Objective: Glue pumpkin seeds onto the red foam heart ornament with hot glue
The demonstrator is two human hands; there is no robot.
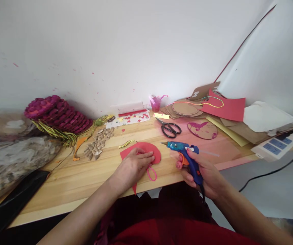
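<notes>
My right hand (196, 166) is wrapped around a blue hot glue gun (194, 166). A finger rests by its orange trigger, and the nozzle points left over the table. Spread over a piece of red paper (157, 151), my left hand (136, 163) lies with its fingers flat, pressing on it. The paper has one rounded edge on the right and pointed corners at the left and below. From under the hand comes a pink string loop (152, 174). Just behind the paper lies a small yellow-green cord (127, 144). My left thumb is mostly hidden.
Black scissors (170, 129) and a cardboard heart (202, 130) lie behind the glue gun. Pumpkin-seed-like shells (97, 143) are heaped to the left, near stacked purple pieces (57, 112). A pink-stained cup (155, 103) stands by the wall. Cardboard ovals (184, 107) and red sheets (228, 107) fill the back right.
</notes>
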